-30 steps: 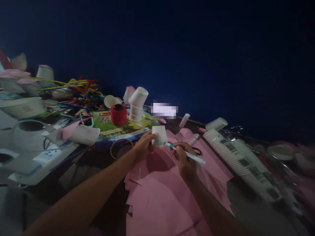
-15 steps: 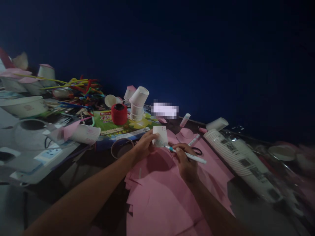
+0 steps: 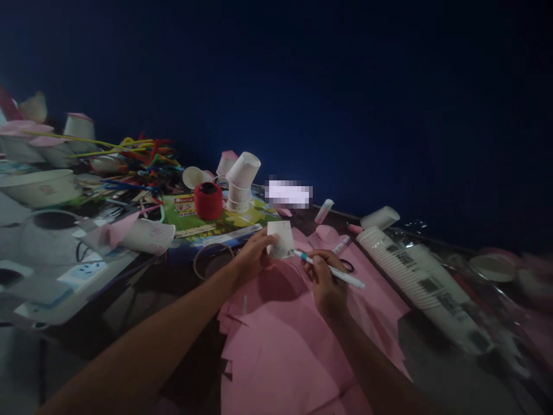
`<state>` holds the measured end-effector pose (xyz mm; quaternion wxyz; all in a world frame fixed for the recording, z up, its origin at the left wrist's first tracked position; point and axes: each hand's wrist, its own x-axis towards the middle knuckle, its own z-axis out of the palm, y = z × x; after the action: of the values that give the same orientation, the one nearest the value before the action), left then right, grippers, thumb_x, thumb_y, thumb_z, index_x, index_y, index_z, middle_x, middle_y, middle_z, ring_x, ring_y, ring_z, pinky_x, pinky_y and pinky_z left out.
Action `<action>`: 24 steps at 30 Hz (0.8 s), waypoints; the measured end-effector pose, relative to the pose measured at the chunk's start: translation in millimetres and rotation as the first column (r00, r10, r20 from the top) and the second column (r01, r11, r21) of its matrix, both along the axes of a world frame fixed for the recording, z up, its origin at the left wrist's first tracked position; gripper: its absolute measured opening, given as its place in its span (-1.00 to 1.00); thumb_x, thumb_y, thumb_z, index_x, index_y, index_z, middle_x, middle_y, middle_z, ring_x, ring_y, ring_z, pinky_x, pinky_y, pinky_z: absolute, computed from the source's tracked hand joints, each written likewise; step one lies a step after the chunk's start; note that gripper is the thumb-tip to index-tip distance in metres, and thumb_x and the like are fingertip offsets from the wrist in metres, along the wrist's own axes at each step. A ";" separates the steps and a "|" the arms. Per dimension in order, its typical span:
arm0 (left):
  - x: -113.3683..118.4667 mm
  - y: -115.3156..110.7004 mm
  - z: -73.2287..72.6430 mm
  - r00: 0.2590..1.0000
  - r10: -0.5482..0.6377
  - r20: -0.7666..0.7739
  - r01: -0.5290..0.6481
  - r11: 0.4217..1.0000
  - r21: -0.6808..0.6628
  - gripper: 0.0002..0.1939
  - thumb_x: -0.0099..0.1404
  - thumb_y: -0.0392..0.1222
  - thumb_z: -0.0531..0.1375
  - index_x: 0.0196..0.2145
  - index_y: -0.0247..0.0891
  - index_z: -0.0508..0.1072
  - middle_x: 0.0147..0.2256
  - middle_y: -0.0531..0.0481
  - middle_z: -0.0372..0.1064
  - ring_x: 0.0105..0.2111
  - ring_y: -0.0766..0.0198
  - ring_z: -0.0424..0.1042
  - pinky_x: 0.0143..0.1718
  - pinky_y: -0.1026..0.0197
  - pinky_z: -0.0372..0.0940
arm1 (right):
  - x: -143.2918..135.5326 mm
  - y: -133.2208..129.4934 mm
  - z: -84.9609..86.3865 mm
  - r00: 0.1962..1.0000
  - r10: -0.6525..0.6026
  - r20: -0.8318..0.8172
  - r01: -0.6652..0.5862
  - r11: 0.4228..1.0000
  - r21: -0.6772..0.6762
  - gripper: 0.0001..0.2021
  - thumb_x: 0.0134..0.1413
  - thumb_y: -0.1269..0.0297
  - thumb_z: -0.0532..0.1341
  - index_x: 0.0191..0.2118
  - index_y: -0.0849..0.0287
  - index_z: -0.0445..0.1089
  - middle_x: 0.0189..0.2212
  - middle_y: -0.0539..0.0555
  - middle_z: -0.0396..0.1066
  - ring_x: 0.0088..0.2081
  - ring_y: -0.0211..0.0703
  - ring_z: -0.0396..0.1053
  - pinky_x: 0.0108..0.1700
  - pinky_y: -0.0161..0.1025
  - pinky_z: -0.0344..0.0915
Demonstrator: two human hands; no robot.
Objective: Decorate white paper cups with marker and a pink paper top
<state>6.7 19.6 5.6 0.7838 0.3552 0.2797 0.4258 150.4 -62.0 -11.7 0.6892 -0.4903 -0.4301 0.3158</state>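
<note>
My left hand (image 3: 256, 253) is closed on a small white paper cup (image 3: 280, 237), thumb across its side. Faint marks show on the cup near its lower part and upper corner. In my right hand (image 3: 326, 282) is a white marker pen (image 3: 345, 276) with a teal band, gripped like a pencil. Its tip points at the lower right edge of the cup; whether it touches is too small to tell. Beneath both hands lie overlapping sheets of pink paper (image 3: 276, 351). Black-handled scissors (image 3: 347, 265), partly covered, and a second marker (image 3: 341, 245) rest just beyond my right hand.
At right lies a wrapped stack of paper cups (image 3: 423, 282). A glue stick (image 3: 324, 211) stands behind the paper. Red yarn (image 3: 208, 202) and stacked cups (image 3: 242, 184) stand on a colourful packet (image 3: 190, 222). A tape roll (image 3: 212, 260), pipe cleaners (image 3: 151, 155) and a power strip (image 3: 64, 282) are leftward.
The marker's tip has shifted slightly right and up, with its rear end a little lower. My left hand and the cup stay nearly in place.
</note>
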 end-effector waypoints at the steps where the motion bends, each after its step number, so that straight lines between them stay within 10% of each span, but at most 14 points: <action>1: 0.2 -0.1 0.4 1.000 0.004 0.003 -0.004 1.000 0.000 -0.72 0.06 -0.24 0.27 -0.22 -0.28 0.42 -0.49 0.07 0.39 -0.60 0.40 0.35 -0.66 0.41 0.19 | 0.2 0.2 -0.6 1.000 0.006 0.002 -0.006 1.000 -0.010 -0.82 0.09 0.16 0.18 -0.37 0.15 0.39 -0.58 -0.05 0.34 -0.54 -0.30 0.24 -0.50 -0.35 0.15; 24: 0.2 0.1 1.4 1.000 0.027 0.007 -0.027 0.999 -0.026 -0.77 0.07 -0.28 0.26 -0.26 -0.28 0.42 -0.50 0.07 0.35 -0.61 0.40 0.31 -0.67 0.40 0.17 | -3.0 0.0 5.2 0.999 -0.011 0.046 0.012 1.000 -0.018 -0.84 0.08 0.17 0.18 -0.37 0.16 0.37 -0.61 -0.07 0.31 -0.54 -0.30 0.27 -0.48 -0.34 0.18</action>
<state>6.9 19.7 7.1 0.7834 0.3397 0.2871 0.4341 147.3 -62.0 -6.5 0.6763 -0.5062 -0.4402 0.3044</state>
